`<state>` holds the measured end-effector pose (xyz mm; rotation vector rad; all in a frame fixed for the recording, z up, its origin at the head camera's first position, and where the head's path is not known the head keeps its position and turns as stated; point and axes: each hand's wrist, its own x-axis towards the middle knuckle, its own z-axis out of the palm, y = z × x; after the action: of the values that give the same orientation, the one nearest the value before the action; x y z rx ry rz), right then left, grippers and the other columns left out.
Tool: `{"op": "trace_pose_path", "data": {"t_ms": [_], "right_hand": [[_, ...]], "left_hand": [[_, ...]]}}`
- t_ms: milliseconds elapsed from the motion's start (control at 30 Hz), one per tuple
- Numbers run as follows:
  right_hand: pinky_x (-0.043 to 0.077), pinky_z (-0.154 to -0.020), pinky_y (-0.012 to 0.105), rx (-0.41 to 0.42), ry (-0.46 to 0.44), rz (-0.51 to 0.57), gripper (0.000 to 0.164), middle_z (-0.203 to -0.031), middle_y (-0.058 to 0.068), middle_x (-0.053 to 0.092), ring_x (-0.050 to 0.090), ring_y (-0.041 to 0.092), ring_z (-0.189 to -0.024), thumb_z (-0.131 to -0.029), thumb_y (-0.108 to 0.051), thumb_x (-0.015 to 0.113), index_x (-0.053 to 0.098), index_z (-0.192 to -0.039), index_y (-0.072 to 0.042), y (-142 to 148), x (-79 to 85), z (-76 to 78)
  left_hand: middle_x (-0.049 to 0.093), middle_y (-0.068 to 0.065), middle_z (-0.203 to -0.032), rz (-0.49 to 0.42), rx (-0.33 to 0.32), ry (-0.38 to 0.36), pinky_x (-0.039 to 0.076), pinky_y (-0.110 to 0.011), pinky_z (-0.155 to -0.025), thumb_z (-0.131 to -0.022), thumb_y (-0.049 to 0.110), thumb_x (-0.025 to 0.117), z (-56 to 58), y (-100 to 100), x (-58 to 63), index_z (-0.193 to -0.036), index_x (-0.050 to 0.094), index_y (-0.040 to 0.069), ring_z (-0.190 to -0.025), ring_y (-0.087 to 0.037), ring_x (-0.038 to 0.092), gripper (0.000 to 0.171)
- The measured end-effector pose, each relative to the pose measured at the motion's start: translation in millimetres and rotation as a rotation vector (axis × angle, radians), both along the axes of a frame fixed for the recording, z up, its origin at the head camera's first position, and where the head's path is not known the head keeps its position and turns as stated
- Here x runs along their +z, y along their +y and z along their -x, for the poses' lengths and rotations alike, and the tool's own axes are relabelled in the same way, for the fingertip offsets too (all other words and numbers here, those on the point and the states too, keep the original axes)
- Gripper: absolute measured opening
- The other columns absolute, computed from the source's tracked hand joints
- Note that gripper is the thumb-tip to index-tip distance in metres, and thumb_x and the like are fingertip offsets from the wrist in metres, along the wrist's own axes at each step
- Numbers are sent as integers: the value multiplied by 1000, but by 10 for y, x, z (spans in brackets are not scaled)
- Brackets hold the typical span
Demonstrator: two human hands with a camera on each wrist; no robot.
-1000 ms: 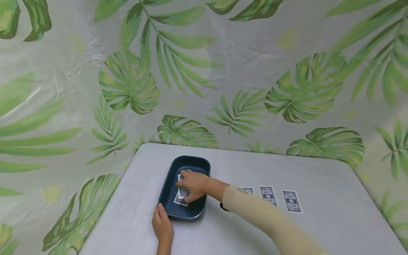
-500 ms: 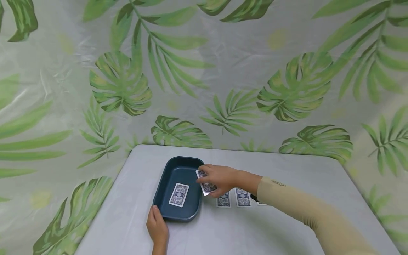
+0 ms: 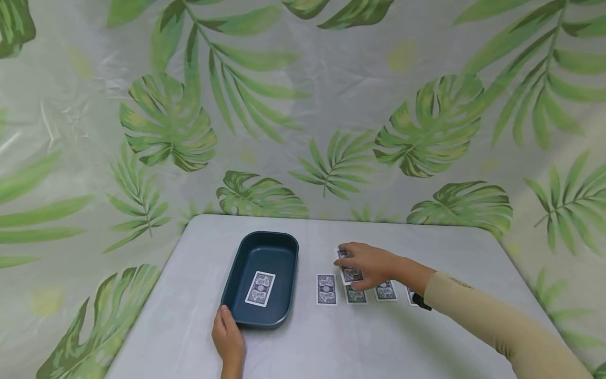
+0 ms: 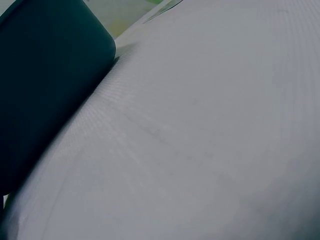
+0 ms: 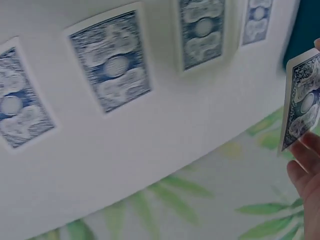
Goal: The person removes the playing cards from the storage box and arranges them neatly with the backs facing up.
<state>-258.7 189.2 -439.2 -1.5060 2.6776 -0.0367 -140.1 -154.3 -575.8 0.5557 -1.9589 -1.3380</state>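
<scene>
My right hand [image 3: 374, 265] pinches a blue-backed playing card [image 3: 349, 267], held by its edges over a row of cards on the table. In the right wrist view, fingers [image 5: 306, 162] touch the lower edge of that card [image 5: 302, 102], whose patterned back shows. At the near left corner of a dark teal tray [image 3: 284, 311], my left hand [image 3: 229, 336] grips the rim with the thumb on top. Another playing card [image 3: 260, 288] lies back up inside the tray. Only the tray's outer wall [image 4: 50, 85] shows in the left wrist view, without the left hand.
Right of the tray, several playing cards lie back up in a row, from the leftmost card [image 3: 326, 289] to one partly behind the right wrist [image 3: 411, 296]. A white cloth [image 3: 303, 347] covers the table. A leaf-printed curtain [image 3: 341, 105] hangs behind it.
My right hand has lifted a card out of the tray and carried it right, over the row. One card stays in the tray. The left hand keeps its hold as the view shifts.
</scene>
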Motion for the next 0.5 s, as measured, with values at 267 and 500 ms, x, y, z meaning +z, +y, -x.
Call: {"op": "trace_pose_path", "data": {"t_ms": [267, 500], "right_hand": [[38, -92, 51, -182, 3, 66, 56, -131, 22, 42, 44, 38, -117, -75, -35, 70, 55, -125, -15, 726, -133, 4], [41, -88, 52, -297, 26, 60, 53, -125, 23, 46, 48, 40, -111, -73, -32, 72, 59, -120, -11, 1286, -262, -132]], "left_hand": [[58, -31, -104, -13, 7, -28, 36, -51, -84, -99, 18, 38, 5, 0, 8, -101, 57, -13, -100, -45, 52, 37], [56, -31, -109, -34, -3, -58, 35, -51, -87, -100, 20, 36, -9, 2, 27, -107, 56, -12, -105, -45, 50, 39]]}}
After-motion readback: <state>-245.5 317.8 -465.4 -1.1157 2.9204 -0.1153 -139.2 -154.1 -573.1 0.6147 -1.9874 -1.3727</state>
